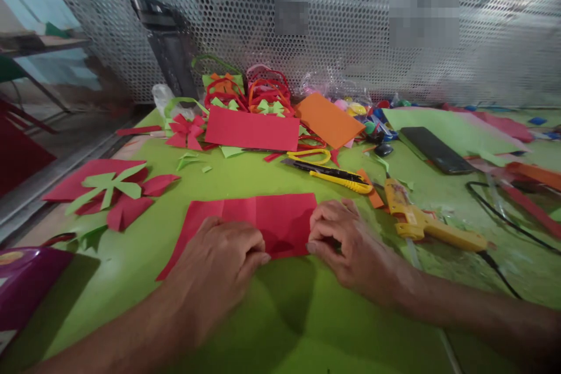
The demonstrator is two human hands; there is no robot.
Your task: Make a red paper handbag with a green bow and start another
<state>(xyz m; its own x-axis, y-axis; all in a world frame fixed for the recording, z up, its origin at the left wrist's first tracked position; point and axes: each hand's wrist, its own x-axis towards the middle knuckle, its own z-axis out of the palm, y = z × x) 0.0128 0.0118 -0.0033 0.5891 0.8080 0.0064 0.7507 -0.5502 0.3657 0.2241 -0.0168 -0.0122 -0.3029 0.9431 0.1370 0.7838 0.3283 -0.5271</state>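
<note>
A strip of red paper [283,216] with upright crease lines lies in front of me on the green table. My left hand [230,251] is closed over its near edge, left of the middle, thumb and fingers pressed together on the paper. At the right end, my right hand [339,239] pinches the near corner between thumb and curled fingers. Parts of the paper under both hands are hidden. Just beyond it lie a yellow box cutter [337,176] and yellow-handled scissors [311,156].
A yellow glue gun [421,222] with a black cord lies on the right, near a dark phone [438,149]. Cut paper flowers [111,187] are at left. Small paper bags [269,93] and a dark bottle [169,47] stand before the perforated metal panel [350,23].
</note>
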